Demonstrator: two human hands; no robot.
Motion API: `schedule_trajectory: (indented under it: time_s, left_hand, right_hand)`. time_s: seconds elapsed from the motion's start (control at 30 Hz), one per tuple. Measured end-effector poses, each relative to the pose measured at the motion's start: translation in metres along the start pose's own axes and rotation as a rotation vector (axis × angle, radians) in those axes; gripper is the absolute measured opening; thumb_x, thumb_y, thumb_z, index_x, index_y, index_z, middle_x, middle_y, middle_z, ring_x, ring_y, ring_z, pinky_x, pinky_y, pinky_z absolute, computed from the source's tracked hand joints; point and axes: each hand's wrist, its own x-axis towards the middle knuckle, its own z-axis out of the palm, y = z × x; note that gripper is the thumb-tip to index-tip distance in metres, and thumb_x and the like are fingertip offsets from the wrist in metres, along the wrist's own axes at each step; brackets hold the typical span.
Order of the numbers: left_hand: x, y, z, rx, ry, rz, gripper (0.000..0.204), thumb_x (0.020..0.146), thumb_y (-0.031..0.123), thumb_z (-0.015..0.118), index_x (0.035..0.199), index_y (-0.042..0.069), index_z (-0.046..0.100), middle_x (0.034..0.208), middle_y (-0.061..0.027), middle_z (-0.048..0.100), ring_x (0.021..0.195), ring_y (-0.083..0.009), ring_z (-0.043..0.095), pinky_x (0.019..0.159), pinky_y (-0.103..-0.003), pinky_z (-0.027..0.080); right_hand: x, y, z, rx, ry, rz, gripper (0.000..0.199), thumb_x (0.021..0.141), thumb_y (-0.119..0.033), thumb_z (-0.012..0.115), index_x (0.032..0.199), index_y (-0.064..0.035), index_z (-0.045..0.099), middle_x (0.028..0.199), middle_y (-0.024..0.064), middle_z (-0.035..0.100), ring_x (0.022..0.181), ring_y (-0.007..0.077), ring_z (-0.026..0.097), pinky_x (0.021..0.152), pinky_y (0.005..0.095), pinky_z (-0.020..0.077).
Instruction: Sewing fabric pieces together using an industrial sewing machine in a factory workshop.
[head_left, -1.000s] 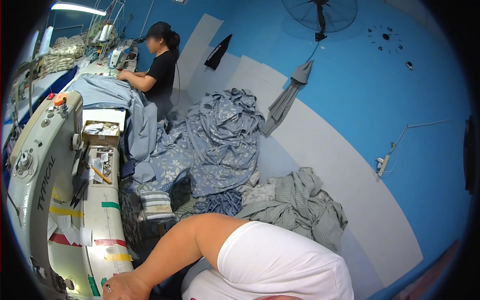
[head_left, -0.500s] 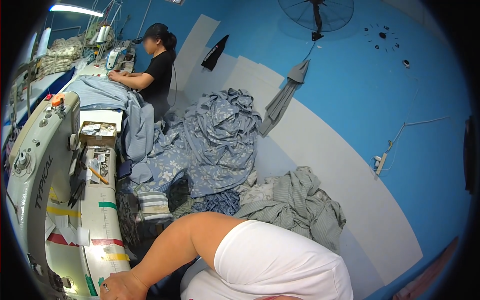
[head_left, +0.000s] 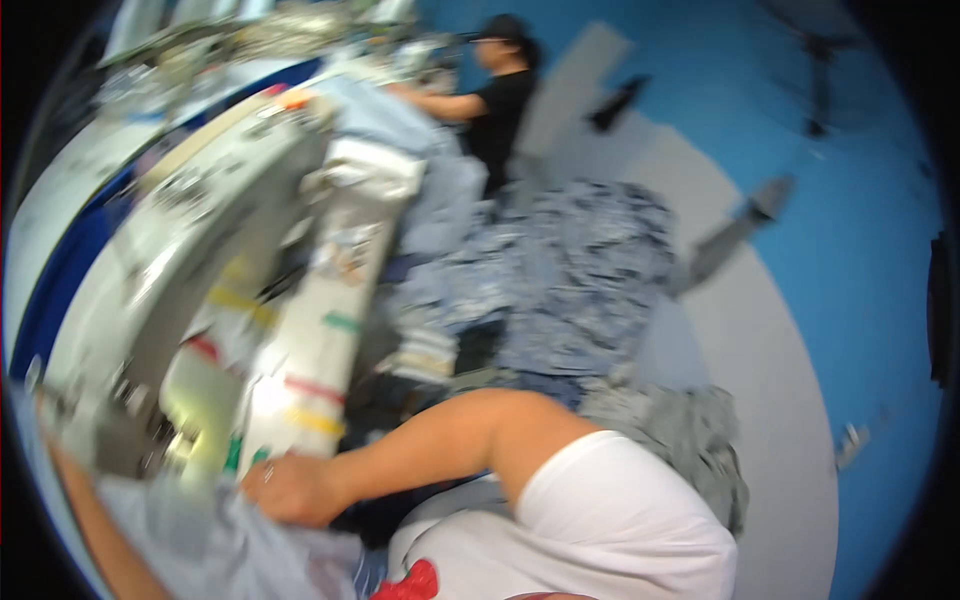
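Note:
My right hand (head_left: 292, 488) rests at the near end of the sewing machine bed, its fingers curled closed on the edge of a light blue-grey cloth (head_left: 215, 545). The picture is smeared, so the fingertips are hard to make out. That cloth spreads toward the lower edge in front of me. At the lower left my left forearm (head_left: 95, 520) reaches up past the cloth, and its hand does not show. The sewing machine head (head_left: 165, 240), cream and curved, stands left of my right hand, with a lit needle area (head_left: 180, 435) close by.
Colored tape strips (head_left: 315, 388) cross the machine bed. Beyond it, a co-worker (head_left: 500, 110) in black works at another machine. A heap of blue floral fabric (head_left: 590, 280) and a grey-green fabric pile (head_left: 680, 430) lie to the right. A blue wall (head_left: 880, 300) stands behind.
My view has swung left and down, so the scene sits farther right. The light blue-grey cloth and my left forearm have come into view, with my right hand now at the cloth.

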Motion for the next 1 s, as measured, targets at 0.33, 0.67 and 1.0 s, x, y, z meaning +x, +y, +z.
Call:
schedule_trajectory:
  time_s: [0.33, 0.67, 1.0]
  left_hand:
    - [-0.003, 0.134, -0.128, -0.01, -0.912, -0.82, 0.047, 0.084, 0.022, 0.06, 0.125, 0.001, 0.052, 0.126, -0.0235, 0.055, 0.119, -0.0358, 0.051, 0.101, -0.039, 0.04]
    - [-0.088, 0.426, -0.364, 0.265, -0.394, -1.046, 0.037, 0.072, 0.003, 0.068, 0.107, -0.002, 0.055, 0.103, -0.0183, 0.055, 0.096, -0.034, 0.055, 0.082, -0.039, 0.046]
    - [-0.112, 0.511, -0.294, -0.008, -0.719, -1.045, 0.021, 0.075, 0.001, 0.067, 0.093, 0.001, 0.056, 0.088, -0.0119, 0.059, 0.077, -0.025, 0.058, 0.067, -0.034, 0.048]
  right_hand:
    - [0.001, -0.012, -0.031, -0.051, -0.133, 0.081, 0.015, 0.066, 0.002, 0.055, 0.081, 0.0012, 0.056, 0.097, 0.0181, 0.062, 0.094, 0.0346, 0.062, 0.083, 0.0393, 0.0514]
    - [-0.037, -0.047, -0.061, -0.002, 0.066, 0.185, 0.022, 0.074, 0.005, 0.058, 0.096, 0.0024, 0.061, 0.105, 0.0192, 0.06, 0.098, 0.0356, 0.059, 0.086, 0.0386, 0.0476]
    - [-0.16, -0.115, -0.019, 0.748, -0.203, 1.096, 0.027, 0.085, -0.02, 0.069, 0.1, 0.0017, 0.061, 0.089, 0.0069, 0.064, 0.083, 0.0145, 0.06, 0.078, 0.0264, 0.0479]
